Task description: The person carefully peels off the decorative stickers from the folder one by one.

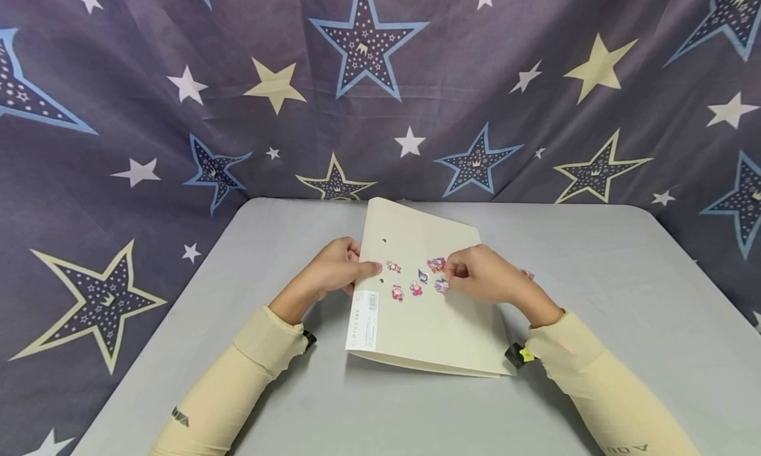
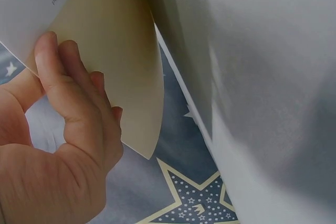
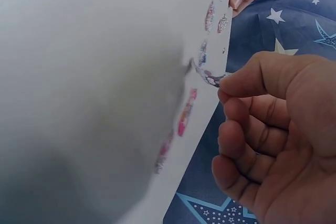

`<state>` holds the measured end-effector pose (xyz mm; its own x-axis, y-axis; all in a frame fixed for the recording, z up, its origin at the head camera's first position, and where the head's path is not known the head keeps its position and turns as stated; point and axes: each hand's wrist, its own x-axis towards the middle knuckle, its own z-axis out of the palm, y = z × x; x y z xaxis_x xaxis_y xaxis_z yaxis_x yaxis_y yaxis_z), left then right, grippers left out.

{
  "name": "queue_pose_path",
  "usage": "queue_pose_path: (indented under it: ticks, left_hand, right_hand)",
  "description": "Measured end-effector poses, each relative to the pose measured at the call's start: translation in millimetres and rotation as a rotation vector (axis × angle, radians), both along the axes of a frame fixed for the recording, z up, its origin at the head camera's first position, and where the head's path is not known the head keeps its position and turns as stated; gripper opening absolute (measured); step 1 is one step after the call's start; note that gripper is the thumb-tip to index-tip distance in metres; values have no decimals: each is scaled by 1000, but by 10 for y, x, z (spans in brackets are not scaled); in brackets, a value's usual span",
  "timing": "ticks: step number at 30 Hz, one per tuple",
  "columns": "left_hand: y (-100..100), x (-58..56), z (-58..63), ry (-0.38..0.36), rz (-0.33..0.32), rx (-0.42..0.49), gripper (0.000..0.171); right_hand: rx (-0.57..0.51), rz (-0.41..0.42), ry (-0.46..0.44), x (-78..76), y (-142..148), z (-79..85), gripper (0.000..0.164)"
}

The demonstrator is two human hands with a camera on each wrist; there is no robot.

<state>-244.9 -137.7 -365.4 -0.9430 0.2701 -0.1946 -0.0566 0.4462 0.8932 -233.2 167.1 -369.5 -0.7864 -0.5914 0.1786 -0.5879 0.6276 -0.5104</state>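
Observation:
A cream clip file folder is tilted up off the table. My left hand grips its left edge, thumb on the cover; in the left wrist view the fingers lie against the underside of the cover. Several small colourful cartoon stickers are scattered over the middle of the cover. Over these, my right hand pinches a sticker between thumb and index finger. That sticker is bent, its far end right at the cover. Other stickers lie on either side of it.
The folder rises above a grey table. A white label is at its lower left corner. Another red sticker shows just beyond my right wrist. A dark curtain with stars hangs behind the table.

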Motion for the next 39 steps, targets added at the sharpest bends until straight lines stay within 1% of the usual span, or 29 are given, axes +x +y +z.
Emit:
queue_pose_path:
  ticks: [9, 15, 22, 30, 34, 39]
  left_hand:
    - [0, 6, 3, 3, -6, 4, 38]
    - [1, -2, -12, 1, -7, 16, 38]
    - [-2, -4, -13, 5, -4, 12, 38]
    - [4, 1, -3, 5, -4, 11, 37]
    - [5, 1, -5, 5, -5, 11, 37]
    - [5, 1, -10, 3, -11, 20, 37]
  right_hand:
    - [5, -34, 1, -11, 76, 74, 16]
    - [5, -93, -7, -22, 223, 185, 14]
    - [33, -173, 21, -28, 457, 348, 13]
    - [122, -250, 56, -64, 713, 442, 11]
    - [180, -295, 48, -66, 796, 472, 12]
    - [251, -342, 53, -65, 845, 474, 22]
